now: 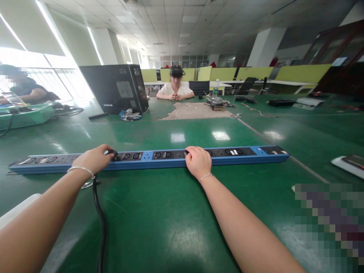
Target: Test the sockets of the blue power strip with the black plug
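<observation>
A long blue power strip with rows of black sockets lies across the green table in front of me. My left hand is closed around a black power plug at the strip's left half. From beneath that hand a thick black cable runs down to the bottom of the view. Over the middle of the strip, my right hand is closed on its body, fingers curled over the top and front edge. A small dark spot shows by the right fingertips; I cannot tell whether it is a separate part.
A black computer case stands at the back left, with gloves beside it. A green basket is at far left. A person sits opposite; another is at left. A bottle stands farther back.
</observation>
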Tool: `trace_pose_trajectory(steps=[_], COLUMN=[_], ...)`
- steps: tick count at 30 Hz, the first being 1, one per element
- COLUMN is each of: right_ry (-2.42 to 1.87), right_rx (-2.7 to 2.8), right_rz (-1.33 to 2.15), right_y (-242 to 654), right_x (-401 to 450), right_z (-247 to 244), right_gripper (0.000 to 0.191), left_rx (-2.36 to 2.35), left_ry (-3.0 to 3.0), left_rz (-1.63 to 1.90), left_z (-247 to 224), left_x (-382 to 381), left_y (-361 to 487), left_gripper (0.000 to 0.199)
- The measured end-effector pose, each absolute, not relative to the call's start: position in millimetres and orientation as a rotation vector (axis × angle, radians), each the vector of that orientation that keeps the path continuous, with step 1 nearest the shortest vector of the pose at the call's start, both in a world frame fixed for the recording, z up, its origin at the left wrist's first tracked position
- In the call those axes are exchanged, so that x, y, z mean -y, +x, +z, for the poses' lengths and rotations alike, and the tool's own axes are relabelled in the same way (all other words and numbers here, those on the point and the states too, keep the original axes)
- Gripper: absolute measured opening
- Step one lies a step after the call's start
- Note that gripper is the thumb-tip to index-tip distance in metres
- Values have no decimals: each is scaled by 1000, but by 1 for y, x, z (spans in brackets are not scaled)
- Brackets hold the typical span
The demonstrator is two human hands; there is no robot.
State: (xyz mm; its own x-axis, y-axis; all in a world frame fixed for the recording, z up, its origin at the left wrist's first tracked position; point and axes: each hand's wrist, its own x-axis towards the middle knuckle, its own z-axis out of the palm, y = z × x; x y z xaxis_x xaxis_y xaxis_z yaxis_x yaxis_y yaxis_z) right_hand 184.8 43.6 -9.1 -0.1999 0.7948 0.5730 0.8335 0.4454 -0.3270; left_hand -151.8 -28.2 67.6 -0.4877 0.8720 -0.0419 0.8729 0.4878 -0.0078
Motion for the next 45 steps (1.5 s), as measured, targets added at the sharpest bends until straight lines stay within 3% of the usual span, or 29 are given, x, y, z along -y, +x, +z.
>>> trace_pose_trajectory(steps=[19, 27, 45], right_ry=[-1365, -1373, -1355], right_rx=[2014, 2015, 2025], right_rz=[-61, -68, -86], right_y=[185, 185, 185], right_x=[-43, -42, -44], right_z=[-7, -7, -8], right_gripper=[34, 33, 34], left_rx=[-2674, -2568, -2608], left_ry=[1635, 1701, 1709], left_rz=[-107, -165, -150], left_z=[52, 61, 58], left_x=[34, 17, 28], left_y=[-131, -142, -138], left_gripper=[50, 37, 51])
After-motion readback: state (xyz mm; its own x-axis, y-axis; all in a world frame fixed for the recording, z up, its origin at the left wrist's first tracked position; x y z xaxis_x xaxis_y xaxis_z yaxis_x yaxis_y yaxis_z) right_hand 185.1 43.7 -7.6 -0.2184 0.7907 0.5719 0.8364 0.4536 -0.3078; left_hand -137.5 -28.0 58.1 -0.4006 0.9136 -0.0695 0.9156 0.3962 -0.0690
